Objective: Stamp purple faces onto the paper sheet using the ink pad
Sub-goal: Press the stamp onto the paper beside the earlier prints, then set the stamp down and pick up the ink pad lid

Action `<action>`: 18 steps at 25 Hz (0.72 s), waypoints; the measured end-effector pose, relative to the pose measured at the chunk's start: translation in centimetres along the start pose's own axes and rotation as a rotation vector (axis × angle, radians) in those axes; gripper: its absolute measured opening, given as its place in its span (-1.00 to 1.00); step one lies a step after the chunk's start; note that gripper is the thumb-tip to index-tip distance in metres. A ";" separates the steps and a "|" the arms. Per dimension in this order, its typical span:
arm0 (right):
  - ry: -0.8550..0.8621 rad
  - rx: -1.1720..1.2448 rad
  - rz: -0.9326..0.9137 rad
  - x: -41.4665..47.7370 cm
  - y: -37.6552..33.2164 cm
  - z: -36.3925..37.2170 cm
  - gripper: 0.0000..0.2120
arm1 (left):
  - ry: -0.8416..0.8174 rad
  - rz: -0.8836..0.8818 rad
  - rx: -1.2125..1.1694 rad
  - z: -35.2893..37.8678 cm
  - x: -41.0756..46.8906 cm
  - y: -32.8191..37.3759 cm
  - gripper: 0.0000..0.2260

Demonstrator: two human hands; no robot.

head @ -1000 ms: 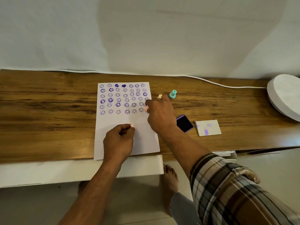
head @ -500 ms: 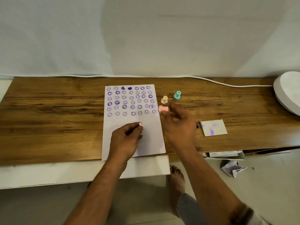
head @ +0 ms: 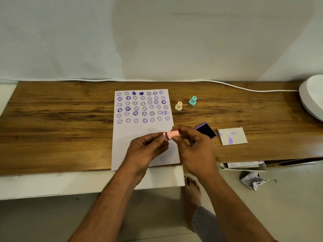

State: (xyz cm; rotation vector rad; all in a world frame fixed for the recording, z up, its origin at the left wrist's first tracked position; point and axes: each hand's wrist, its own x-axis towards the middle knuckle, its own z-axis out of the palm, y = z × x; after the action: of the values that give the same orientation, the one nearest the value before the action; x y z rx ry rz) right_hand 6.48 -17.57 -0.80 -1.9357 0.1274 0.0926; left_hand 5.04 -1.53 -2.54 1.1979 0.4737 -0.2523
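A white paper sheet (head: 132,138) lies on the wooden table (head: 57,123), its upper half filled with several rows of purple smiley faces. Above the sheet's lower right part, my right hand (head: 194,151) pinches a pink stamp (head: 173,134) held sideways. My left hand (head: 145,151) meets it from the left, fingertips on a small pink piece at the stamp's purple-inked end. The open purple ink pad (head: 206,131) sits just right of the sheet, partly hidden by my right hand.
A beige stamp (head: 178,106) and a teal stamp (head: 192,100) stand upright right of the sheet. A purple-stained white card (head: 232,136) lies past the ink pad. A white round object (head: 312,96) and its cable (head: 244,88) occupy the far right. Crumpled paper (head: 253,180) lies on the floor.
My right hand lifted the pink stamp off the sheet's right edge and brought it down toward me. My left hand rose from the paper to meet it.
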 end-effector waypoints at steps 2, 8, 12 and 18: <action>-0.017 -0.005 -0.007 0.3 0.2 -0.1 -0.74 | 0.010 -0.006 0.003 0.0 0.0 -0.1 -0.80; -0.072 -0.023 -0.024 0.2 -0.1 -0.4 -0.72 | -0.034 0.002 0.023 -0.3 0.1 -0.4 -0.62; -0.094 -0.005 -0.004 0.2 -0.1 -0.5 -0.77 | -0.041 -0.021 0.003 -0.5 0.3 -0.8 -0.69; -0.100 -0.025 0.071 0.0 -0.3 -0.3 -0.81 | -0.030 0.056 0.071 -0.6 0.0 -0.5 -0.70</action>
State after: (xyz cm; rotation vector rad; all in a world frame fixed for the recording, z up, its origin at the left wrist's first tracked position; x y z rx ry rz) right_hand 6.50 -17.72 -0.39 -1.9474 0.1288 0.2394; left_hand 4.65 -1.17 -3.13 1.2732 0.4069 -0.2402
